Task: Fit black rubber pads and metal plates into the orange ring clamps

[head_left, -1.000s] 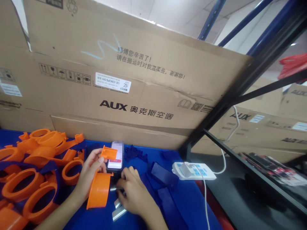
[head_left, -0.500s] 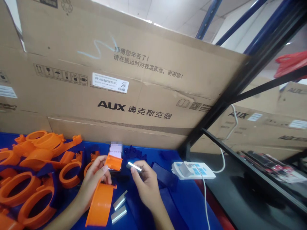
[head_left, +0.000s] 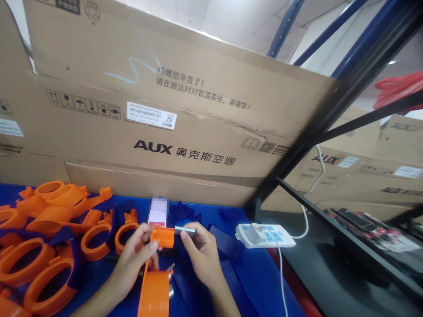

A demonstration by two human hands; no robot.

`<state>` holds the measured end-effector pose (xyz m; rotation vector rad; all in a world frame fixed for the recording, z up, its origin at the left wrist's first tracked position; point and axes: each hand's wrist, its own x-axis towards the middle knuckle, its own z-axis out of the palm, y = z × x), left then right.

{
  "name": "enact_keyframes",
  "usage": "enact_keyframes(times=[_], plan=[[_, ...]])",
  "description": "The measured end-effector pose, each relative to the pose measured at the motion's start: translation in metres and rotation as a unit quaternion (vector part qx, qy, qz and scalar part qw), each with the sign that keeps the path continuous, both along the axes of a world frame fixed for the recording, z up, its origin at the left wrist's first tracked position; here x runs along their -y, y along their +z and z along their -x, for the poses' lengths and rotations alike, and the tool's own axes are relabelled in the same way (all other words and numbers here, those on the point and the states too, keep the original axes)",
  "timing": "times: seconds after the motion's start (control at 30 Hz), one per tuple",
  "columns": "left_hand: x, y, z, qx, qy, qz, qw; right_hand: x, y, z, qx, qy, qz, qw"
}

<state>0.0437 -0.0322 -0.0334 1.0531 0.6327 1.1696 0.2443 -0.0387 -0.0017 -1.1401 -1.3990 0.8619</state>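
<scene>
The left hand [head_left: 140, 251] and right hand [head_left: 203, 253] are both closed in pinch grips, close together. Beyond them stands a printed cardboard box [head_left: 185, 127]; beneath them spreads the blue table [head_left: 261, 281]. Left of the left hand lie loose orange parts [head_left: 62, 207], probably kept aside to leave working room. The left hand grips one orange part [head_left: 154, 290] near its upper end, its curved band hanging below, apparently so that end faces the right hand unobstructed. A phone [head_left: 157, 212] lies just beyond the left hand, screen visible. Silver pieces [head_left: 171, 290] sit below and between the hands, partly hidden. The right hand pinches a toothed metal strip [head_left: 185, 230], seemingly leaving its tip free against the orange end.
</scene>
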Motion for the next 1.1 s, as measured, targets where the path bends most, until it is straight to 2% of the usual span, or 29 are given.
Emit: enact_keyframes(times=[0.17,0.3,0.43,0.6,0.9,1.1], plan=[[0.007,0.001,-0.002,0.018,0.000,-0.012,1.000,0.008,0.008,-0.002,0.036,0.065,0.018,0.997],[0.015,-0.005,-0.005,0.010,-0.003,-0.044,0.999,0.011,0.009,0.002,-0.006,0.093,0.029,0.995],[0.021,-0.006,-0.009,0.034,0.036,-0.009,0.999,0.008,0.009,0.002,-0.039,0.093,0.035,0.994],[0.023,0.000,-0.011,0.063,0.060,0.016,0.996,0.010,0.010,0.004,-0.028,0.114,0.049,0.992],[0.021,0.006,-0.008,0.020,0.085,0.002,0.996,0.013,0.014,0.006,0.019,0.086,0.057,0.994],[0.018,0.000,-0.005,0.015,0.078,-0.014,0.997,0.013,0.011,0.007,0.014,0.071,0.066,0.995]])
